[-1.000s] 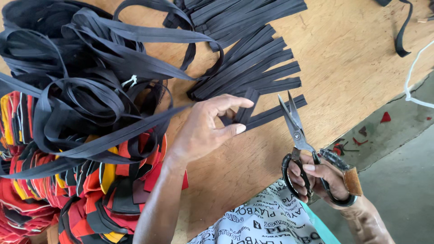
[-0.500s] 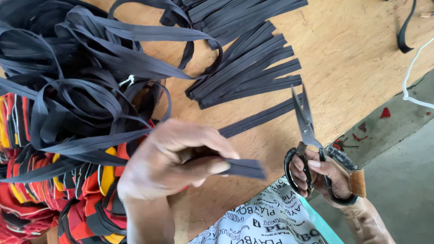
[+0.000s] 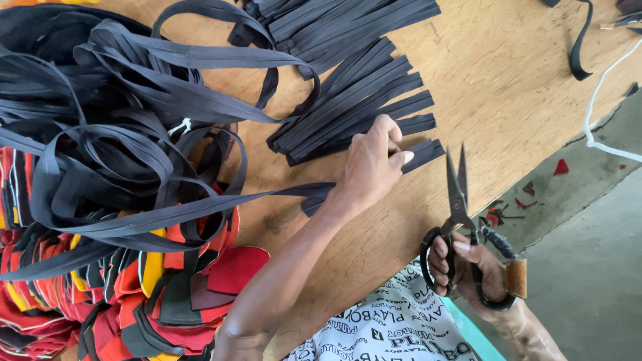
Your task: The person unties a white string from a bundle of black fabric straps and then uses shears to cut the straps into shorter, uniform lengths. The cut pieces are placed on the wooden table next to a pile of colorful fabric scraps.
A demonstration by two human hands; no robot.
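The left hand (image 3: 374,164) is reaching across the table (image 3: 508,87), arm stretched out long from the lower middle of the view, wrist bent slightly, knuckles up. Its fingers are curling down and pinching the near end of a short black strip (image 3: 422,151), thumb pressing alongside. That strip is lying at the bottom edge of a row of cut strips (image 3: 361,87), all fanned side by side on the bare wood, just above the hand. A long black strap (image 3: 200,207) is running under the forearm and trailing off to the left into a tangled heap of strapping (image 3: 100,134). Below that heap, a stack of red, yellow and black fabric pieces (image 3: 167,294) is sitting at the table's near-left corner.

The right hand (image 3: 468,267) is hanging off the table's edge, fingers wrapped through the black loops of the scissors (image 3: 458,200), gripping them firmly. The blades are pointing up and away, slightly parted at the tips, close to the strip's end but not touching it. A brown band is sitting on the right wrist. A white cord (image 3: 595,100) is draping over the far right edge.
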